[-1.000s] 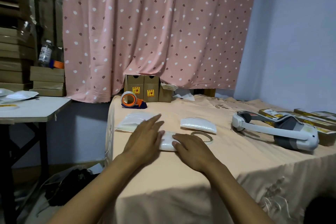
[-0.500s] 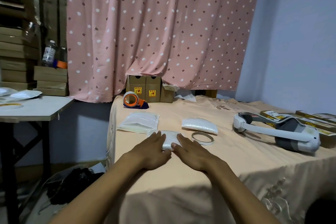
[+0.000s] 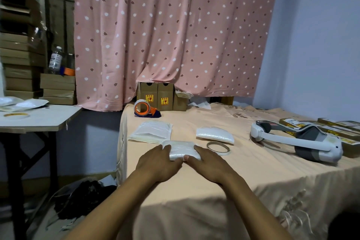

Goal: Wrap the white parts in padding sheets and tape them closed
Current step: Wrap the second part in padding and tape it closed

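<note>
Room: pink dotted curtain at the back, plain bluish wall on the right.
Surface: worktop under a peach cloth, front edge in shadow.
Left hand: palm down, fingers curled over the left end of the wrapped bundle.
Right hand: palm down, fingers along the bundle's right end, thumb tip pressed on its near edge.
Hands state: both clamped on the same bundle, thumbs almost meeting at the near side.
Wrapped bundle: white, padded, lying flat on the cloth near the worktop's left front, between the two hands.
Tape ring: thin roll lying flat just right of the bundle, not touching the hand as far as I can tell.
Second bundle: white padded parcel just behind the tape ring.
Padding sheets: flat pile behind and left of the held bundle, near corner almost touching it.
Tape dispenser: orange, loaded, at the back left of the cloth.
Cardboard boxes: upright under the curtain hem, yellow labels.
Headset: white and grey, well to the right.
Flat boxes: yellow-labelled, behind the headset.
Second worktop: far left, carries a tape roll and white sheets.
Cartons: stacked behind it, bottle on top of a lower stack.
</note>
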